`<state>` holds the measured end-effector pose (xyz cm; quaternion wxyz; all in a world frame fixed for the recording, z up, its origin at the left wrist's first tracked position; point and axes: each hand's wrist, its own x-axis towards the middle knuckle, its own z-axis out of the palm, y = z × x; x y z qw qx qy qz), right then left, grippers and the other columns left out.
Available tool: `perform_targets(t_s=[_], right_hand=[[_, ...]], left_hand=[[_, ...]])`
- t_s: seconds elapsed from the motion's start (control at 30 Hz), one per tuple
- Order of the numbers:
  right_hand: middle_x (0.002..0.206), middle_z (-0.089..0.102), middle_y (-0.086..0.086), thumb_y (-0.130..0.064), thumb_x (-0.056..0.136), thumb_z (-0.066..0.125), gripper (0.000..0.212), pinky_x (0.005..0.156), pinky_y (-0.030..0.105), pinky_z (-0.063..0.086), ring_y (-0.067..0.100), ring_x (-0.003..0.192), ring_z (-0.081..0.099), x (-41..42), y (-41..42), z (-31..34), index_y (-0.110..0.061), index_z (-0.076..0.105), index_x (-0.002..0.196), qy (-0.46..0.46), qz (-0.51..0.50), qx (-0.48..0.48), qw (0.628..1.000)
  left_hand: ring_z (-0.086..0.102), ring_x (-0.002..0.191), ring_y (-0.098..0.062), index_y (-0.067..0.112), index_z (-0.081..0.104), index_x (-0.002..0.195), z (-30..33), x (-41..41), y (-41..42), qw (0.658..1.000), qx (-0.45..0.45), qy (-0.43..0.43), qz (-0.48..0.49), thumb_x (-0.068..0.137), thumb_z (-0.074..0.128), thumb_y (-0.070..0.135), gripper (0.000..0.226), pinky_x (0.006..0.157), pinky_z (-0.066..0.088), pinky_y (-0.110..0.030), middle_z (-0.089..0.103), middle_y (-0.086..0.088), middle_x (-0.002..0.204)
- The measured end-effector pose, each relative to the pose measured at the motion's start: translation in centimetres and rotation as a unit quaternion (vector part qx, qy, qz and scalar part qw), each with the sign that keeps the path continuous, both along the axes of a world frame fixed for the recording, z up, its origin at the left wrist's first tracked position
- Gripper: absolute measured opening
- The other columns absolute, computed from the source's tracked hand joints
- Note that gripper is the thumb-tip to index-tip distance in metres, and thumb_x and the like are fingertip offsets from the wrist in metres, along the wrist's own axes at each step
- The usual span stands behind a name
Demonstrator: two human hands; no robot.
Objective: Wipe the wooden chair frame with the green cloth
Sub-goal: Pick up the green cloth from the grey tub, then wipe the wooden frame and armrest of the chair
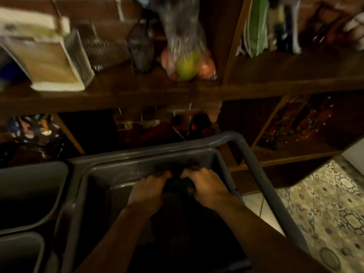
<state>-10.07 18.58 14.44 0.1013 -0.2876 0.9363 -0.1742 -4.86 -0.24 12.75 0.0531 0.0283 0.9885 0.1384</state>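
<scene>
Both my hands are down inside a grey tub [149,164] on a grey cart. My left hand [147,189] and my right hand [206,187] are closed side by side on a dark bunched cloth [178,186] between them. The light is dim, so the cloth's colour does not show; it looks almost black. A darker length of it hangs down below my hands. No wooden chair frame is in view.
A dark wooden shelf unit [137,91] stands right behind the cart, holding a bag of fruit [187,64], glass jars [140,46] and boxes [49,64]. Grey bins [29,190] sit at the left. The cart's grey handle [254,160] runs along the right. Patterned floor tiles [325,203] lie at the right.
</scene>
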Motion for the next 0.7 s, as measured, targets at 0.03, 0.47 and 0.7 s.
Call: perform_targets(t_s=[0.03, 0.47, 0.7], right_hand=[[0.126, 0.064, 0.004, -0.011, 0.084, 0.072, 0.042, 0.088, 0.040, 0.052, 0.031, 0.111, 0.062, -0.5, -0.1, 1.6, -0.030, 0.060, 0.120, 0.013, 0.001, -0.004, 1.000], [0.117, 0.063, 0.002, -0.010, 0.077, 0.073, 0.046, 0.082, 0.041, 0.051, 0.035, 0.103, 0.064, -1.6, 3.8, 22.0, -0.032, 0.058, 0.115, 0.233, -0.065, -0.028, 0.970], [0.116, 0.060, 0.001, -0.016, 0.079, 0.072, 0.042, 0.081, 0.048, 0.053, 0.036, 0.102, 0.062, 0.4, 11.7, 27.7, -0.032, 0.056, 0.115, 0.278, -0.139, -0.005, 0.950]], left_hand=[[0.061, 0.109, -0.026, 0.039, 0.047, 0.123, 1.8, -0.6, -0.1, 1.000, 0.008, 0.015, -0.003, 0.083, 0.064, 0.039, 0.043, 0.082, 0.048, -0.038, 0.061, 0.005, 0.125], [0.059, 0.107, -0.023, 0.036, 0.050, 0.120, 22.5, -5.5, 2.6, 0.967, -0.033, 0.231, -0.099, 0.083, 0.069, 0.034, 0.042, 0.080, 0.048, -0.038, 0.061, 0.005, 0.122], [0.058, 0.104, -0.023, 0.035, 0.053, 0.113, 28.6, -6.9, 10.5, 0.934, -0.016, 0.300, -0.193, 0.081, 0.071, 0.032, 0.037, 0.081, 0.041, -0.038, 0.062, 0.007, 0.110]])
